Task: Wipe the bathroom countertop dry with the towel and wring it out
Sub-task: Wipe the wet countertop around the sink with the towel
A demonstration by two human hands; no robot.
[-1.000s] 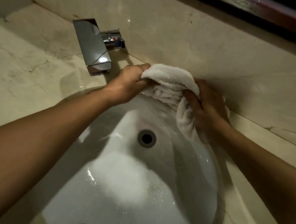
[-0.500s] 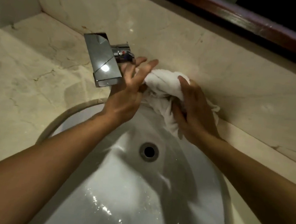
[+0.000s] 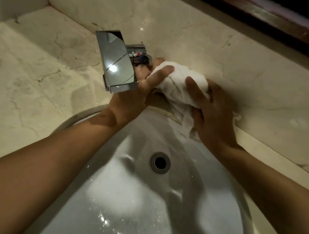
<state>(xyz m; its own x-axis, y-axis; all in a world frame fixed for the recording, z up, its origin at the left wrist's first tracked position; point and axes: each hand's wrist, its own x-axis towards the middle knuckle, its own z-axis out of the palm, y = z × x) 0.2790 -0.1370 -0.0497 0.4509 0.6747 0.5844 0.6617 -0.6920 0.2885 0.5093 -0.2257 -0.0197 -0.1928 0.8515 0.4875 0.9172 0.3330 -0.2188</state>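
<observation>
Marble countertop (image 3: 31, 78) is stretching away from 9 to 11 o'clock. It is looking dull rather than puddled, so I am judging the wiping as largely done, though in this dim light I cannot tell how dry it is. The sink basin (image 3: 142, 200) is filling the view toward 6 o'clock and is carrying droplets. The chrome faucet (image 3: 117, 64) is jutting out at 11 o'clock. Just right of it, at about 12 o'clock, the towel (image 3: 183, 82) is hanging bunched over the basin's far rim, near the back wall.

I am in the wringing step, and it is looking unfinished. My right hand (image 3: 212, 113) is curling its fingers round the towel's lower part. My left hand (image 3: 139, 89) is laying its thumb across the upper bunch, with the fingers behind it.

A second ago both fists were clenching the towel. Half a second ago my left fingers were splaying free, and now they are closing back for another twist.
</observation>
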